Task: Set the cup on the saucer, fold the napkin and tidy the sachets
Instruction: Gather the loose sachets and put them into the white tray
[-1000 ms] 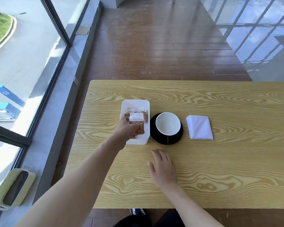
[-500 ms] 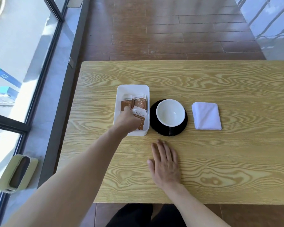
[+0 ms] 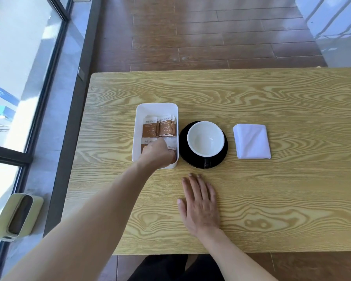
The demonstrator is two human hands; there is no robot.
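Note:
A white cup (image 3: 205,138) stands on a black saucer (image 3: 221,159) in the middle of the wooden table (image 3: 272,199). To its right lies a folded white napkin (image 3: 251,141). Left of the saucer a white rectangular tray (image 3: 156,107) holds several brown and white sachets (image 3: 158,126). My left hand (image 3: 157,156) reaches into the near end of the tray, fingers curled down on a sachet there. My right hand (image 3: 199,201) rests flat on the table in front of the saucer, fingers apart, holding nothing.
The table's left edge runs close to a dark window frame and floor-to-ceiling glass. A pale green bin (image 3: 16,217) stands on the floor at lower left. Brown plank floor lies beyond the table's far edge.
My left hand has lowered the sachet it held into the near end of the tray. The view has tilted down. My right hand stays flat on the table.

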